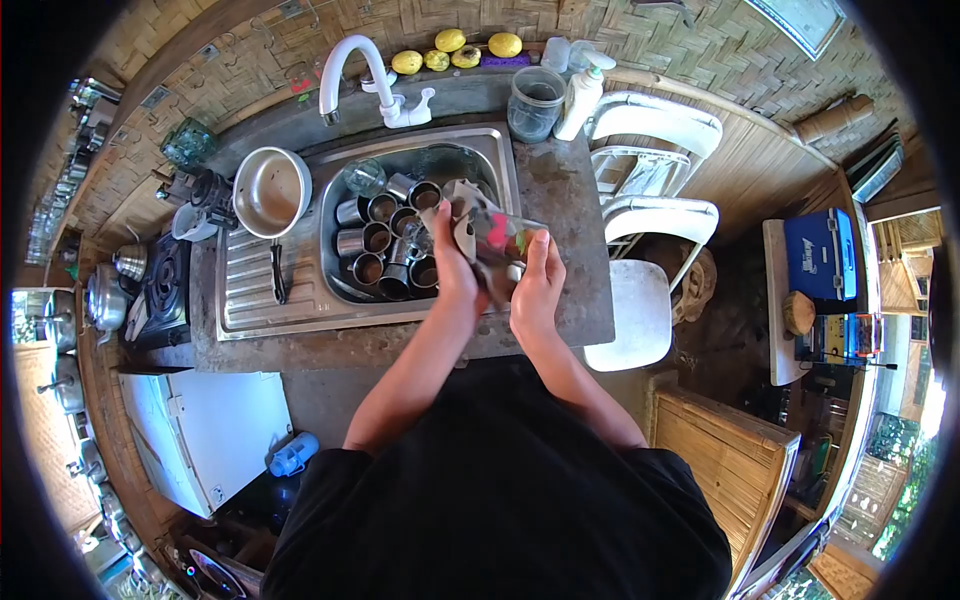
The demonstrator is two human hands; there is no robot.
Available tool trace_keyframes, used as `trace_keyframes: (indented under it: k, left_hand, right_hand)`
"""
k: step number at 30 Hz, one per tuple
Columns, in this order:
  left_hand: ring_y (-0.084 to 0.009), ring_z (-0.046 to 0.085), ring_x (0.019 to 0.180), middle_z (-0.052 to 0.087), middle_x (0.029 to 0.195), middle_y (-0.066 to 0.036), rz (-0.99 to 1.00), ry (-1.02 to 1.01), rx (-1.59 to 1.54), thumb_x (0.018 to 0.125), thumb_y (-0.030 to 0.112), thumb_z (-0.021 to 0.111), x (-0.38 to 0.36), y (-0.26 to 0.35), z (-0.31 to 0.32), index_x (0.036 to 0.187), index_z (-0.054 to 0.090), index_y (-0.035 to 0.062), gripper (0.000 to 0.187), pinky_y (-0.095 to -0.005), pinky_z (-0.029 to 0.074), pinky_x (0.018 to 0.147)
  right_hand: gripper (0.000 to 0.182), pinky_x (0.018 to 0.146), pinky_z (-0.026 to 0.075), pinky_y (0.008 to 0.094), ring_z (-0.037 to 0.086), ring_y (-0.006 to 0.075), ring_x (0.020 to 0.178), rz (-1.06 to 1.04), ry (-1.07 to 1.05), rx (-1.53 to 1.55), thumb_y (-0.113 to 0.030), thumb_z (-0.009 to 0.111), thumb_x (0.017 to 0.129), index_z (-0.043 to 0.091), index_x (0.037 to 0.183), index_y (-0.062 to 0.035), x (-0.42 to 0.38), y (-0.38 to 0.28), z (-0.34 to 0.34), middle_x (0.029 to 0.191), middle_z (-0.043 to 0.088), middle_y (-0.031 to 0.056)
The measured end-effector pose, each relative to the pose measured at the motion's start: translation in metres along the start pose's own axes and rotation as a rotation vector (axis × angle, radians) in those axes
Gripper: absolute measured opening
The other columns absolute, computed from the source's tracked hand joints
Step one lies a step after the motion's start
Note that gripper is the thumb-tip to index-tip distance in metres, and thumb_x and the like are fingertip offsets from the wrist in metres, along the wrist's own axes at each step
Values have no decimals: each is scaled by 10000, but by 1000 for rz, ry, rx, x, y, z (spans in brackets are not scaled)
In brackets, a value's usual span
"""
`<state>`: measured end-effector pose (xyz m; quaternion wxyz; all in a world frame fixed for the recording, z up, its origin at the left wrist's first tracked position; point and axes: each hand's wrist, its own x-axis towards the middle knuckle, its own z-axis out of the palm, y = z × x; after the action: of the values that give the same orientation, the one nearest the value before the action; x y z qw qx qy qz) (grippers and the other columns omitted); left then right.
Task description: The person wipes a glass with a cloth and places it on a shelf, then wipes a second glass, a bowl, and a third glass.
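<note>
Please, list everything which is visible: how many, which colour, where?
patterned cloth: one, multicoloured, in both hands
metal mugs: about ten, silver, in sink
glass vessel: at least one, clear, in sink
sink: one, silver, centre
counter: one, grey, around sink
faucet: one, white, behind sink
saucepan: one, silver, left of mugs
fruits: five, yellow, back ledge
sponge: one, purple, beside fruits
plastic tub: one, clear, right of faucet
pump bottle: one, white, beside tub
chairs: at least two, white, right of counter
cooler: one, blue, far right
stove: one, black, left
cabinet or fridge: one, white, lower left
jug: one, blue, lower left
pots: several, silver, far left
shirt: one, black, bottom
left hand: one, on cloth
right hand: one, on cloth
</note>
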<state>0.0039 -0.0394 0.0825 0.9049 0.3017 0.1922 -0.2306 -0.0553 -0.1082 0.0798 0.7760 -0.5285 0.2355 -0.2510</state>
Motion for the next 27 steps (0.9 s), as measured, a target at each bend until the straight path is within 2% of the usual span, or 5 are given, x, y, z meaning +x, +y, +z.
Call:
trace_keyframes:
  k: [5, 7, 15, 20, 27]
  left_hand:
    - [-332, 660, 1048, 700, 1110, -124, 56, -4, -243, 950, 667, 399, 39, -12, -37, 1219, 641, 71, 697, -456, 520, 979]
    - [-367, 660, 1043, 695, 1123, -154, 74, -227, -198, 956, 660, 379, 45, 0, -46, 1238, 625, 50, 716, -485, 526, 966]
    - [-292, 654, 1008, 687, 1119, -93, 20, -30, -251, 997, 623, 436, 25, 3, -41, 1217, 619, 109, 589, -416, 517, 930]
    - [-188, 626, 817, 622, 870, -6, 101, 80, -46, 1003, 642, 451, 15, -5, -36, 1014, 577, 173, 486, -376, 511, 711]
    - [-279, 699, 901, 712, 1012, -115, 382, 164, 25, 1033, 621, 338, 44, 20, -36, 1175, 646, 83, 636, -387, 575, 789]
  right_hand:
    - [441, 942, 467, 303, 594, 137, 1015, 31, -214, -24, -345, 414, 1117, 651, 1138, 26, -5, 29, 10, 1052, 679, 62]
    - [465, 1043, 401, 306, 543, 154, 1167, -26, -405, -132, -356, 385, 1121, 587, 1291, 26, -16, 24, 7, 1244, 635, 106]
    - [532, 1189, 242, 510, 476, 424, 1342, -421, -653, -616, -343, 460, 1053, 475, 1393, 66, 1, 4, 5, 1377, 541, 293]
    - [625, 1200, 219, 489, 405, 412, 1410, -299, -757, -589, -423, 387, 1069, 424, 1418, 94, 5, 20, 2, 1442, 478, 301]
    - [441, 1123, 303, 337, 450, 213, 1356, 274, -609, 119, -374, 405, 1111, 496, 1372, -30, -11, 41, -9, 1412, 518, 120]
